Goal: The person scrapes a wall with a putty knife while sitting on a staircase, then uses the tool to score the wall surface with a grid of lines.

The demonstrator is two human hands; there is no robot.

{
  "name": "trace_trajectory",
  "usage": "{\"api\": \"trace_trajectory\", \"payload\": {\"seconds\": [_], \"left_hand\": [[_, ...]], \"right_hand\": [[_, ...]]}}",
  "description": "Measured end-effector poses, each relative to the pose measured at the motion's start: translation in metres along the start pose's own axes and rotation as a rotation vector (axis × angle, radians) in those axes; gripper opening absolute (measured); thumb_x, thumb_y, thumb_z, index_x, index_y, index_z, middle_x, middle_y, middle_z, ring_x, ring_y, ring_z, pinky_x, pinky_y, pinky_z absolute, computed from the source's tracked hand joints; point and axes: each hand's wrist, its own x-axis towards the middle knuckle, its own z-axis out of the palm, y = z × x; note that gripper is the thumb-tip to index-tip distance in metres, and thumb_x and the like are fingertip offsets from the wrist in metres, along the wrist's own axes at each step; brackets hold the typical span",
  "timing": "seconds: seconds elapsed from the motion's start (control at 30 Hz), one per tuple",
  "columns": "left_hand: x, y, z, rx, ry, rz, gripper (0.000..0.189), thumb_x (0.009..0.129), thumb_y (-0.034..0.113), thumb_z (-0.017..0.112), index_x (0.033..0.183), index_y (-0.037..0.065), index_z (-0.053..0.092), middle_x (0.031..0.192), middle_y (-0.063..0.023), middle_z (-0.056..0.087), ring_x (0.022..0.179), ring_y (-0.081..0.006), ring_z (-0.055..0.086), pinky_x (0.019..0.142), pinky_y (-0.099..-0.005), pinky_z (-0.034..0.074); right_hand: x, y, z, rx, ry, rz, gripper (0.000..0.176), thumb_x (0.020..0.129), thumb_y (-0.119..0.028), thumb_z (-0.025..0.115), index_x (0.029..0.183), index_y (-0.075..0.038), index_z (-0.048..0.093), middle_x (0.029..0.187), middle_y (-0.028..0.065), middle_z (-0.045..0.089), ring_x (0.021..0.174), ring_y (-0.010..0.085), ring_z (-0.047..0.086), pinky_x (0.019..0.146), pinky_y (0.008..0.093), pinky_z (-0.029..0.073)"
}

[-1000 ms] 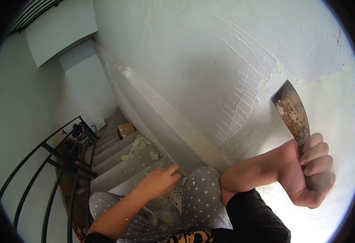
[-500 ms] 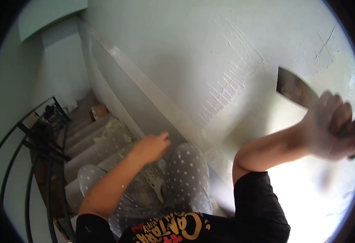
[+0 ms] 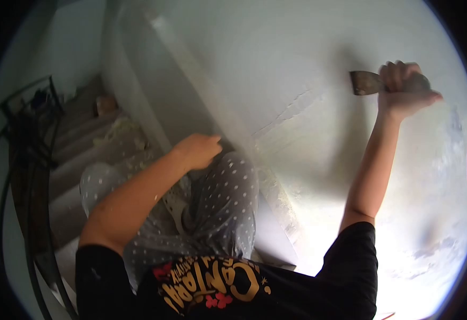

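Note:
My right hand [image 3: 402, 88] is wrapped round the handle of a putty knife [image 3: 365, 83], raised high at the right. Its worn metal blade points left and stands close to the pale wall [image 3: 297, 58]; blur and shadow hide whether it touches. Below and left of the blade, a thin rough line of lifted paint [image 3: 286, 112] slants across the wall, with a patchy, yellowish area beneath it. My left hand [image 3: 199, 150] is curled closed above my knee in dotted grey trousers [image 3: 228, 186], and nothing shows in it.
Stairs [image 3: 79, 160] descend on the left, with pale flakes [image 3: 119, 132] scattered on the steps and a small brown box [image 3: 105, 105] farther down. A dark metal railing [image 3: 25, 138] borders them. A ledge [image 3: 191, 69] slopes along the wall's foot.
My right hand has moved up and left with the putty knife, whose blade now points level to the left. The view has shifted, and the white ridges on the wall show far less.

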Motion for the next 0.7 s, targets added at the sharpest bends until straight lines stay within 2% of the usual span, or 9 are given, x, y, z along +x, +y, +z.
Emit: {"api": "trace_trajectory", "payload": {"seconds": [0.1,0.13,0.17,0.23,0.3,0.37,0.47,0.6,0.7], "left_hand": [[-0.007,-0.003,0.007,0.054,-0.099,-0.082,0.008,0.081,0.009,0.061,0.085,0.005,0.065,0.105,-0.0137,0.060,0.085,-0.0356,0.066,0.074,-0.0482,0.054],[-0.016,-0.006,0.004,0.047,-0.098,-0.126,0.008,0.081,0.009,0.061,0.085,0.005,0.065,0.105,-0.0137,0.060,0.085,-0.0356,0.066,0.074,-0.0482,0.054],[-0.016,-0.003,-0.001,0.045,-0.089,-0.131,0.008,0.081,0.009,0.061,0.086,0.004,0.065,0.105,-0.0140,0.060,0.086,-0.0353,0.066,0.074,-0.0476,0.054],[-0.011,0.000,-0.001,0.032,-0.078,-0.087,0.008,0.081,0.009,0.061,0.086,0.004,0.065,0.106,-0.0142,0.060,0.087,-0.0349,0.067,0.075,-0.0470,0.054],[-0.015,-0.006,0.000,0.007,0.036,-0.079,0.007,0.082,0.008,0.061,0.085,0.002,0.065,0.104,-0.0139,0.060,0.085,-0.0339,0.067,0.076,-0.0462,0.054],[-0.015,-0.004,-0.007,0.020,0.031,-0.068,0.007,0.082,0.008,0.061,0.084,0.002,0.065,0.103,-0.0137,0.060,0.085,-0.0334,0.067,0.076,-0.0458,0.055],[-0.017,-0.002,-0.020,0.031,0.028,-0.076,0.008,0.083,0.008,0.061,0.084,0.001,0.065,0.103,-0.0134,0.060,0.085,-0.0327,0.067,0.077,-0.0454,0.055],[-0.017,-0.003,-0.019,0.043,0.032,-0.085,0.008,0.083,0.008,0.061,0.084,0.001,0.065,0.103,-0.0132,0.060,0.086,-0.0325,0.067,0.077,-0.0450,0.055],[-0.018,-0.006,-0.021,0.048,0.058,-0.089,0.008,0.083,0.008,0.060,0.084,0.001,0.065,0.102,-0.0130,0.060,0.085,-0.0324,0.067,0.077,-0.0449,0.055]], "right_hand": [[0.019,-0.001,-0.031,-0.013,0.024,-0.066,0.092,0.050,-0.106,0.042,0.063,-0.015,0.041,0.055,-0.0031,0.026,0.051,0.0124,0.024,0.052,0.0293,0.019],[0.042,-0.005,-0.082,0.402,-0.206,0.064,0.092,0.049,-0.106,0.044,0.062,-0.015,0.041,0.056,-0.0035,0.027,0.052,0.0115,0.024,0.053,0.0288,0.019],[0.025,-0.031,-0.053,0.457,0.146,0.104,0.050,0.067,-0.059,0.056,0.060,-0.011,0.044,0.056,0.0022,0.025,0.057,0.0152,0.028,0.062,0.0333,0.030],[0.036,-0.011,-0.061,0.170,0.003,0.022,0.081,0.066,-0.094,0.048,0.062,-0.014,0.041,0.056,-0.0023,0.026,0.053,0.0136,0.024,0.054,0.0309,0.020],[0.019,0.000,-0.008,0.094,-0.080,0.133,0.054,0.076,-0.060,0.043,0.063,-0.008,0.043,0.055,0.0025,0.025,0.053,0.0159,0.023,0.054,0.0332,0.021],[0.027,-0.013,-0.002,0.079,-0.058,0.154,0.046,0.074,-0.051,0.041,0.062,-0.007,0.043,0.055,0.0035,0.025,0.053,0.0163,0.022,0.054,0.0333,0.020],[0.059,-0.039,-0.038,0.403,-0.206,0.120,0.038,0.071,-0.043,0.041,0.060,-0.007,0.043,0.054,0.0036,0.026,0.052,0.0164,0.021,0.054,0.0327,0.020],[0.023,-0.011,0.032,0.062,0.083,0.253,0.035,0.068,-0.040,0.042,0.060,-0.006,0.042,0.053,0.0043,0.026,0.052,0.0165,0.020,0.053,0.0328,0.021],[0.050,-0.023,0.000,0.208,-0.018,0.187,0.033,0.069,-0.037,0.041,0.061,-0.006,0.043,0.054,0.0045,0.025,0.052,0.0167,0.020,0.054,0.0335,0.022]]}}
